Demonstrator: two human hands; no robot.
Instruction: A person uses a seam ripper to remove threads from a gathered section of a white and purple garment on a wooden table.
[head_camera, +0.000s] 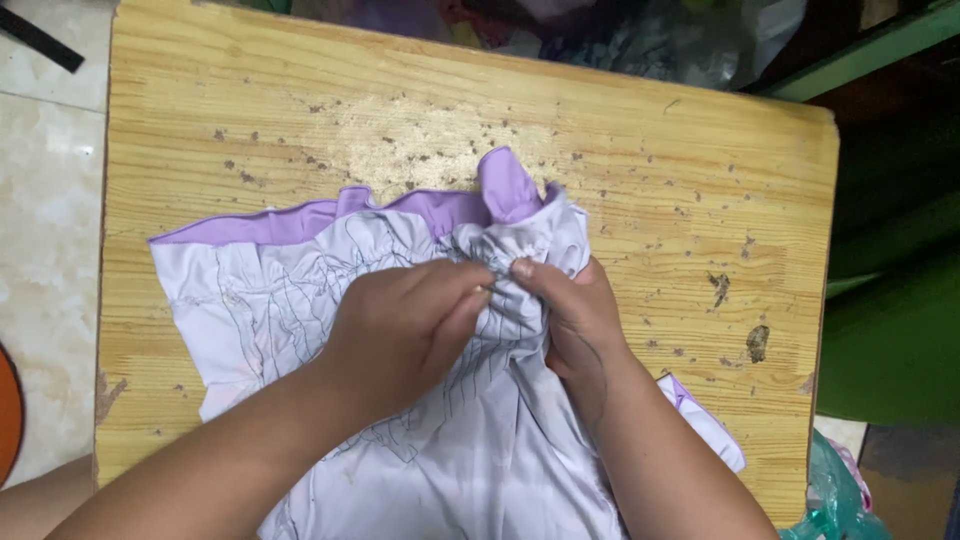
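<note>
A: where's the garment now?

B: spread flat on the wooden worktop, pale side up, lilac lining showing along the far edge. near end hangs off toward the person

A: hands?

B: both closed on it. left hand and right hand meet at the gathered bit near the top right, fingertips pinching a bunched fold between them, thumbs almost touching

A: how does it look to handle?

B: thin, light, fully limp. puckers wherever it's pinched, no stiffness at all. rows of dark stitching run across it, and I'd guess those gathered rows are the firmest place to grip. smooth weave, looks a bit slippery, so I'd judge a pinch better than a flat palm

A: anything else around?

B: a second pale and lilac piece pokes out by the right forearm at the worktop's near right edge. green plastic bag on the floor lower right. worktop is scuffed, covered in dark specks
</note>
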